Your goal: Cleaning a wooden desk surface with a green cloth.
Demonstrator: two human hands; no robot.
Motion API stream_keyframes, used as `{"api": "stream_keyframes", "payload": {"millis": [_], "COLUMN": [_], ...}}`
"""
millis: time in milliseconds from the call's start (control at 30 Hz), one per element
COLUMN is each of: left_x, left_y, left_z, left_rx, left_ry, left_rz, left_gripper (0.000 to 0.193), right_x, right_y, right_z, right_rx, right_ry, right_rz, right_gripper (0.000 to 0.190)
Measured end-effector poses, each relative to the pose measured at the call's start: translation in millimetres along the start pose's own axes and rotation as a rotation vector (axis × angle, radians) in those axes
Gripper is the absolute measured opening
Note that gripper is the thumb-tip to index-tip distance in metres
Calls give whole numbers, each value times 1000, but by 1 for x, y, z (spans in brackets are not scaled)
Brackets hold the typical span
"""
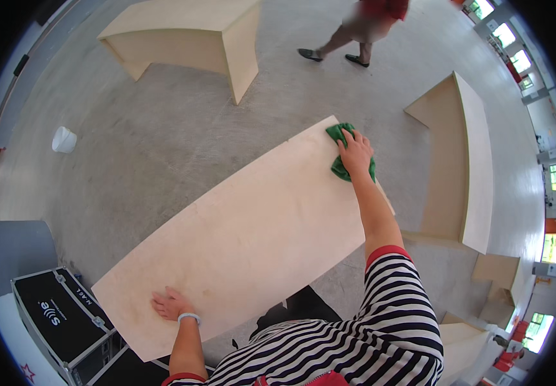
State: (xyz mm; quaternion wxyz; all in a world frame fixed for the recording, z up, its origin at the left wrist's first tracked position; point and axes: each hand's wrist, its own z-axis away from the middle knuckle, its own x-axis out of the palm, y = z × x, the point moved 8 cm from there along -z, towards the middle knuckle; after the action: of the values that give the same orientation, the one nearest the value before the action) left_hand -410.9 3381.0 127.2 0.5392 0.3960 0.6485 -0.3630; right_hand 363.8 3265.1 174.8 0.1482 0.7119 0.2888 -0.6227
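Note:
A pale wooden tabletop [254, 222] stretches diagonally before me, from lower left to upper right. Near its far right end, my right hand [356, 152] presses a crumpled green cloth [340, 169] onto the surface, fingers spread over it. My left hand [172, 304] lies flat, palm down, on the board near its lower left end; it holds nothing and wears a pale band at the wrist. Faint darker stains show on the wood around the left hand.
Similar wooden tables stand at upper left [177, 46] and right [475, 169], with more at lower right. A white bucket [64, 140] is on the concrete floor. Black flight cases [61, 313] sit at lower left. Another person [367, 24] is beyond the board, at the top.

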Motion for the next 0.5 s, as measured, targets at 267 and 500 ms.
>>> {"api": "stream_keyframes", "payload": {"millis": [267, 500], "left_x": [9, 9], "left_y": [5, 11], "left_z": [-3, -4], "left_rx": [-1, -12], "left_ry": [-4, 14], "left_rz": [-44, -62], "left_gripper": [69, 71], "right_x": [-44, -31], "right_y": [99, 2], "right_z": [165, 278], "right_rx": [185, 234], "right_ry": [56, -23], "right_rz": [146, 167], "right_gripper": [45, 48]}}
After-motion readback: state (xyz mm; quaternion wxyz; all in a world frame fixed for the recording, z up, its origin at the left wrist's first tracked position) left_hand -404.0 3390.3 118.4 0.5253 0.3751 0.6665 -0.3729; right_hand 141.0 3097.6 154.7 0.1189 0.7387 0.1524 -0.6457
